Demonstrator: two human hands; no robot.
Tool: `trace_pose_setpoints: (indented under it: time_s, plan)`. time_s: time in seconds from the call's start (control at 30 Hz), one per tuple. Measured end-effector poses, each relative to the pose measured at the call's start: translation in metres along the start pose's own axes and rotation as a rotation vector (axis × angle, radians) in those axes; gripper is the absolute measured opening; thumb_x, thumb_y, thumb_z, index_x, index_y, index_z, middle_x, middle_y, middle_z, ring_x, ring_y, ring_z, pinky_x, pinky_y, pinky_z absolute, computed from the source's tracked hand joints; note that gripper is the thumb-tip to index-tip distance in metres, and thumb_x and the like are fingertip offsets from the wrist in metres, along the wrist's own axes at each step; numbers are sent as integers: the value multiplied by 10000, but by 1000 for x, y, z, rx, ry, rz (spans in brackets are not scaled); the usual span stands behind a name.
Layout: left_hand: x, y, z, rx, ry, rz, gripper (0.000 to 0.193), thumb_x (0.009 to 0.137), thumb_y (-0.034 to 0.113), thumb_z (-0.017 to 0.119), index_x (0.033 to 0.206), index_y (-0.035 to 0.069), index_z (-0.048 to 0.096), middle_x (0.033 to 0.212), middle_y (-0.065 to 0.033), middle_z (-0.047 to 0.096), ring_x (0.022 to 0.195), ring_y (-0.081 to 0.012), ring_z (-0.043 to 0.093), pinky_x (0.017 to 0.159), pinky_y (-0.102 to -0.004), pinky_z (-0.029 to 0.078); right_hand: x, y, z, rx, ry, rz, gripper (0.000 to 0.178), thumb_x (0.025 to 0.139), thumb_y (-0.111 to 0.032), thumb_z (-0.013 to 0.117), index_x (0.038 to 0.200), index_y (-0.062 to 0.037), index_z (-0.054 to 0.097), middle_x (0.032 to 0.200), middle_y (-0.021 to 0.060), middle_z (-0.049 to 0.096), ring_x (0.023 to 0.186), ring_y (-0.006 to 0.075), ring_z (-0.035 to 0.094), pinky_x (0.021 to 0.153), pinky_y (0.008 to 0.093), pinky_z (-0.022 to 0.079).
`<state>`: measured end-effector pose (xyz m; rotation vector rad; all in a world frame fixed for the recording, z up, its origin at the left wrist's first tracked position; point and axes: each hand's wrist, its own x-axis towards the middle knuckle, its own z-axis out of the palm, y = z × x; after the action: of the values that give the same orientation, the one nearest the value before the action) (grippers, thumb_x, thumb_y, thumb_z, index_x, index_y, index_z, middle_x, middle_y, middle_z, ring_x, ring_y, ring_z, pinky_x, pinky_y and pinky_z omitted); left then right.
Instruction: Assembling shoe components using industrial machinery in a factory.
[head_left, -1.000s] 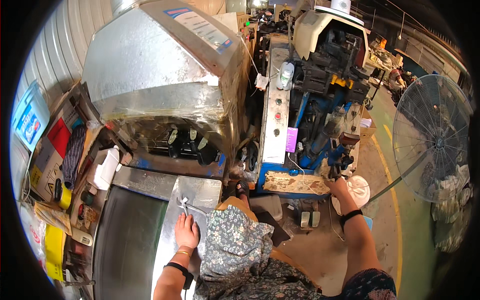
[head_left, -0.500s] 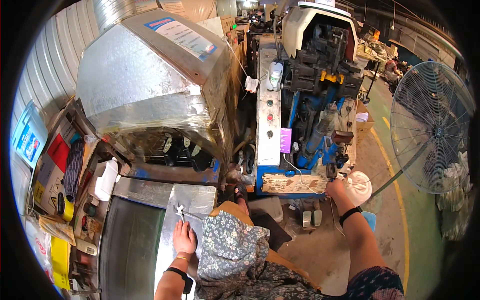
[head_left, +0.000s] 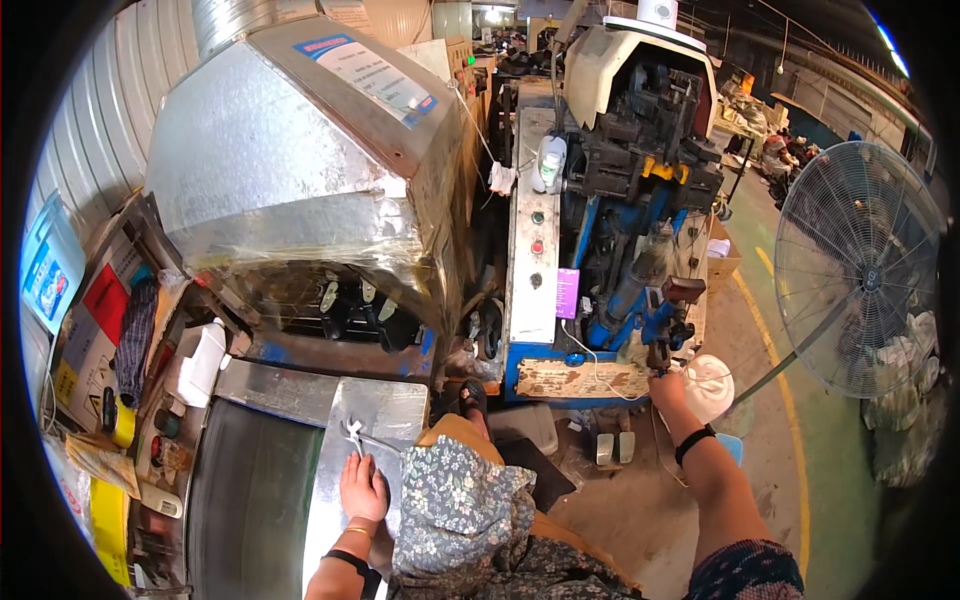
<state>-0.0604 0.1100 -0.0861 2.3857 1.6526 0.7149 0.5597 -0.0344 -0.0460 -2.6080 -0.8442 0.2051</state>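
Observation:
My left hand [head_left: 363, 490] lies on the bare metal plate [head_left: 385, 402] beside the dark conveyor belt [head_left: 245, 490], its fingers stretched flat. A silver open-end wrench [head_left: 353, 430] points away from its fingertips; the rest of its handle seems to run under the hand. Beside it lies a thin metal rod [head_left: 380, 443]. My right hand [head_left: 668, 388] reaches to the front lower end of the blue and black machine [head_left: 625, 305]. Its fingers are closed just below a dark metal part [head_left: 658, 353], and what they grip is hidden.
A metal hood [head_left: 270, 150] covers the belt's far end, with dark shoe-shaped pieces [head_left: 350, 310] beneath. A large fan [head_left: 865, 270] stands right. A white plastic jug [head_left: 710, 388] sits beside my right hand. Foot pedals [head_left: 615, 447] are on the floor. Bottles and cloths crowd the left shelf.
The whole view has shifted slightly. Both hands stay at the same places, the left by the wrench and the right at the machine's lower end.

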Motion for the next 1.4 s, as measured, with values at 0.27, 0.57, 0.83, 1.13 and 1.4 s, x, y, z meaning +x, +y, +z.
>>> trace_pose_setpoints:
  time_s: [0.27,0.57,0.83,1.13,1.4]
  plan:
    - [0,-1,-1,9,3,-7,421,882,223,558,1267,58,595,1386,-256,522,1297,-437,469,1101,-500,349,-17,-33,-22,228,-12,188,325,861,-221,593,993,70,649,904,288,685,928,424,656,912,475,504]
    - [2,1,0,20,1,14,424,882,220,555,1265,43,592,1382,-266,521,1291,-443,469,1096,-501,355,5,5,5,154,83,168,372,785,-263,702,1006,34,674,910,242,704,913,411,672,789,470,524]
    - [1,-1,0,28,-13,16,425,883,216,551,1265,35,588,1376,-271,522,1288,-449,468,1098,-504,353,-7,-14,-12,173,16,174,378,827,-258,638,1039,55,645,983,266,692,968,425,652,853,472,522]
    - [3,4,-1,22,-14,6,424,879,207,549,1264,34,587,1377,-274,519,1284,-457,468,1097,-510,355,-2,-7,-5,195,59,149,403,789,-256,695,1014,75,650,897,266,696,901,422,669,787,472,528]
    - [2,2,-1,7,-9,-6,429,873,205,552,1268,42,588,1382,-268,518,1294,-450,465,1100,-506,352,-3,-8,-4,145,45,180,416,816,-261,671,1080,59,638,989,271,693,965,426,656,838,477,521]
